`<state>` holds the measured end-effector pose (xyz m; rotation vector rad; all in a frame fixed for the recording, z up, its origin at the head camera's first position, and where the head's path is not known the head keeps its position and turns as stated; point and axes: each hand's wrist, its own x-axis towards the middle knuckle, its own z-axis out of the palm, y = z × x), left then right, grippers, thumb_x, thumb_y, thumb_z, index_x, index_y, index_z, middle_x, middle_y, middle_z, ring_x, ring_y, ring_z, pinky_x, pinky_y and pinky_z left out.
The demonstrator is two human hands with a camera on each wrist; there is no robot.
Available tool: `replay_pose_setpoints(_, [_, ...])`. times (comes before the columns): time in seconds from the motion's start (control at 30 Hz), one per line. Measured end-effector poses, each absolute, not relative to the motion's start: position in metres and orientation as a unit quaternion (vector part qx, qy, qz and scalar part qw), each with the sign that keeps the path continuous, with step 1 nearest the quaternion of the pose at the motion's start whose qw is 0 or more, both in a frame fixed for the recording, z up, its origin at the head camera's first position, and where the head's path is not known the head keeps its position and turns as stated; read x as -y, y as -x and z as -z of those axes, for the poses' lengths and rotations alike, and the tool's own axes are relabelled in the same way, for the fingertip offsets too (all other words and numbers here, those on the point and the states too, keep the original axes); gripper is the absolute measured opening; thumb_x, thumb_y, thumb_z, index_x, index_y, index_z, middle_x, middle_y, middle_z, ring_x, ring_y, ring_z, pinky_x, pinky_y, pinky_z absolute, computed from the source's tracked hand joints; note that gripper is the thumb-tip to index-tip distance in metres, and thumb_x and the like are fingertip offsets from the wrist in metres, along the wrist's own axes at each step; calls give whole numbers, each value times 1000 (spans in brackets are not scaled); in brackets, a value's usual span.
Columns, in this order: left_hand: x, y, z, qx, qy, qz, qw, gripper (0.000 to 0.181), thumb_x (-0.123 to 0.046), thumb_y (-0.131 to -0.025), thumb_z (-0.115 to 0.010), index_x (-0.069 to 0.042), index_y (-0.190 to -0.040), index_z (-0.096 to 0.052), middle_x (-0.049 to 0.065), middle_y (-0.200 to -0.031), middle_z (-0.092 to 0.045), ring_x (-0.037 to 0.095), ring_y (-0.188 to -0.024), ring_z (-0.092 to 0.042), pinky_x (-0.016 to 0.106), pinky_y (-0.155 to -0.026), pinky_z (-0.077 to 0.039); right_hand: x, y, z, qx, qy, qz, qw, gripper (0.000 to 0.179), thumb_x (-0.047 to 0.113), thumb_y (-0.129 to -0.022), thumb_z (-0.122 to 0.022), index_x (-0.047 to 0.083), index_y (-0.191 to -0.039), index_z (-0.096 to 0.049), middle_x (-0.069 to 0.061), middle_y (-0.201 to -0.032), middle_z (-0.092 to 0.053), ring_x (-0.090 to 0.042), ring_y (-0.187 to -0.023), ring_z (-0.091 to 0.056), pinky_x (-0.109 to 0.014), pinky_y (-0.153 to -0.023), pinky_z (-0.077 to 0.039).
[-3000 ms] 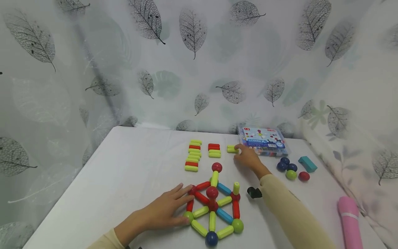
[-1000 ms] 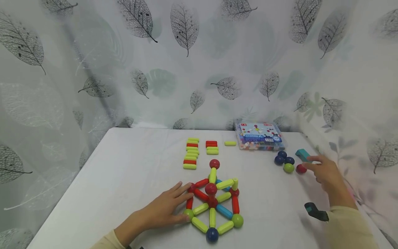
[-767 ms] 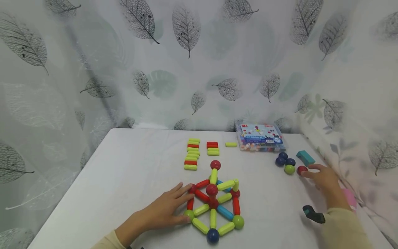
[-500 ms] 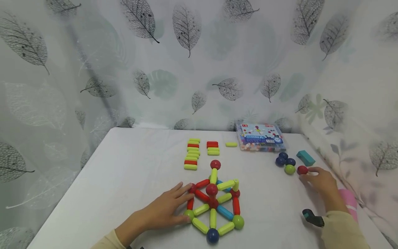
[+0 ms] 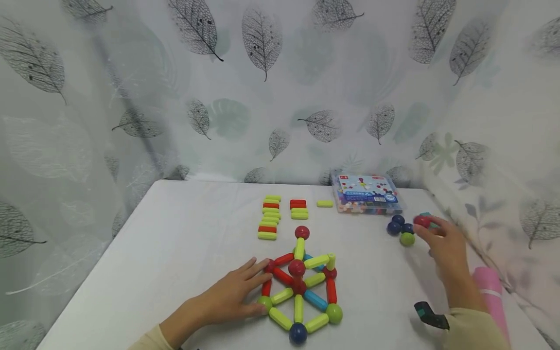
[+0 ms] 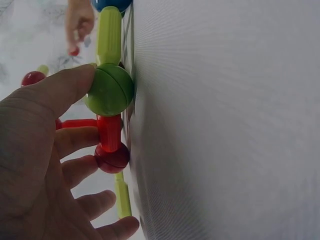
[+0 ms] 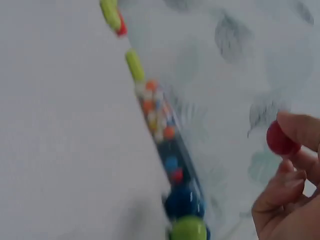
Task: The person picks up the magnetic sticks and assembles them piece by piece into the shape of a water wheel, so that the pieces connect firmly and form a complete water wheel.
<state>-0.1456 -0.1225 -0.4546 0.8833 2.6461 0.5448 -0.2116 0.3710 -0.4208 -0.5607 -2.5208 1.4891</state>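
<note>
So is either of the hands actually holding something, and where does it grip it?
The right hand pinches a small red ball between its fingertips. The left hand holds nothing, only resting against the rod-and-ball wheel.

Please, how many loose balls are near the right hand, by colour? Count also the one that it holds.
dark blue balls: 3
green ball: 1
red ball, pinched by the right hand: 1
Total: 5
</note>
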Motion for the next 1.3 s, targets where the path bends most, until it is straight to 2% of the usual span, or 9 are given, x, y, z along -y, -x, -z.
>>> replay_pose_setpoints(0.07, [124, 145, 454, -922, -305, -189, 148, 77, -65, -89, -66, -29, -154, -46, -7, -168, -27, 33, -155, -23, 59, -110, -43, -338, 205, 412, 816, 95, -568, 46, 53, 34, -97, -72, 16, -143, -54, 1, -103, -51, -14, -74, -46, -24, -55, -42])
replay_pose_setpoints(0.13, [125, 144, 454, -922, -304, -189, 146, 77, -64, -89, -66, -29, -154, -47, -7, -168, -27, 34, -155, -23, 60, -109, -44, -306, 198, 409, 791, -2, -612, -11, 46, 24, -97, -72, 14, -139, -57, 1, -103, -54, -13, -68, -45, -25, -55, -41])
replay_pose_setpoints(0.2, [126, 144, 454, -921, -305, -193, 147, 76, -64, -89, -66, -29, -154, -46, -7, -168, -27, 33, -155, -23, 60, -109, -43, -279, 192, 409, 785, -69, -612, -68, 44, 22, -98, -70, 12, -139, -57, -3, -109, -58, -14, -71, -47, -27, -56, -42])
replay_pose_setpoints(0.3, [126, 144, 455, -920, -307, -195, 146, 76, -65, -90, -64, -29, -155, -46, -8, -168, -26, 33, -155, -22, 60, -110, -43, -252, 187, 410, 800, -110, -578, -121, 50, 23, -96, -72, 7, -140, -56, -10, -118, -62, -20, -83, -54, -30, -62, -44])
replay_pose_setpoints(0.4, [125, 144, 456, -920, -306, -196, 149, 76, -64, -90, -65, -29, -155, -46, -8, -168, -26, 33, -155, -21, 60, -110, -42, -243, 186, 413, 815, -110, -548, -153, 56, 26, -93, -74, 6, -141, -56, -13, -121, -64, -25, -92, -56, -32, -67, -45])
replay_pose_setpoints(0.5, [124, 143, 456, -920, -304, -195, 153, 76, -63, -89, -66, -29, -154, -46, -7, -168, -26, 33, -155, -22, 60, -110, -42, -242, 186, 419, 817, -119, -537, -175, 58, 26, -92, -76, 6, -142, -56, -13, -120, -65, -25, -89, -56, -31, -67, -46])
replay_pose_setpoints(0.77, [124, 145, 454, -917, -313, -199, 147, 76, -62, -90, -66, -27, -155, -46, -6, -168, -26, 34, -155, -21, 61, -110, -42, -241, 191, 422, 829, -113, -517, -182, 59, 35, -94, -72, 10, -145, -55, -9, -126, -66, -26, -96, -57, -35, -71, -47])
replay_pose_setpoints(1.1, [124, 143, 455, -918, -312, -196, 145, 76, -60, -91, -66, -27, -155, -45, -6, -168, -26, 33, -156, -21, 60, -112, -40, -240, 185, 420, 831, -144, -508, -178, 55, 32, -94, -72, 8, -141, -57, -11, -130, -63, -28, -95, -58, -39, -80, -53])
replay_pose_setpoints(1.3, [124, 144, 454, -919, -308, -199, 147, 76, -60, -90, -67, -28, -155, -45, -7, -168, -26, 32, -156, -20, 61, -111, -41, -227, 181, 412, 864, -128, -467, -136, 51, 39, -93, -74, 9, -133, -62, -6, -108, -64, -25, -86, -56, -28, -69, -50])
